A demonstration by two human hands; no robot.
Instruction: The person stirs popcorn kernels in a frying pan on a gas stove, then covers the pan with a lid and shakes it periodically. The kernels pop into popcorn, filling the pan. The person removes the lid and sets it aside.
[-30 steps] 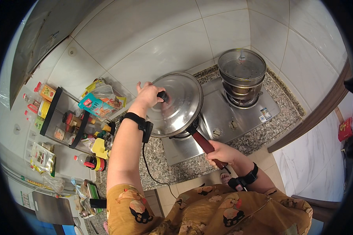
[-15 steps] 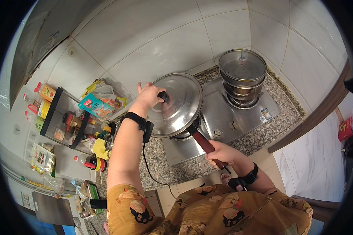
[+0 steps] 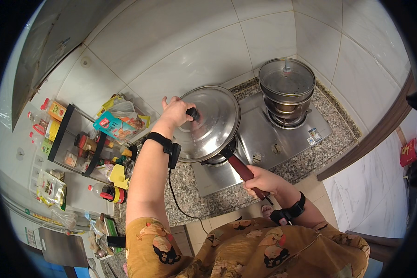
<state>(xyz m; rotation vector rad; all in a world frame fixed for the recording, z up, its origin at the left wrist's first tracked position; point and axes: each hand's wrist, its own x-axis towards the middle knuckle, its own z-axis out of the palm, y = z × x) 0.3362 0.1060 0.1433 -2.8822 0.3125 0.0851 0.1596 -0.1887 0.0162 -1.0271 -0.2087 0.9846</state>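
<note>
A lidded pan (image 3: 211, 123) sits over the left burner of the steel gas stove (image 3: 273, 148), its red-brown handle (image 3: 238, 169) pointing toward me. My left hand (image 3: 176, 111) grips the black knob (image 3: 192, 113) at the middle of the shiny domed lid. My right hand (image 3: 259, 181) is closed round the pan's handle near its end. On the right burner stands a stacked steel pot (image 3: 285, 104) with a perforated-looking top.
Condiment racks (image 3: 69, 129) with bottles, jars and a blue packet (image 3: 116, 125) crowd the left. A granite counter (image 3: 185, 199) borders the stove, with a tiled wall (image 3: 171, 41) behind. A dark wooden edge (image 3: 366, 136) and a red package (image 3: 407, 153) are at right.
</note>
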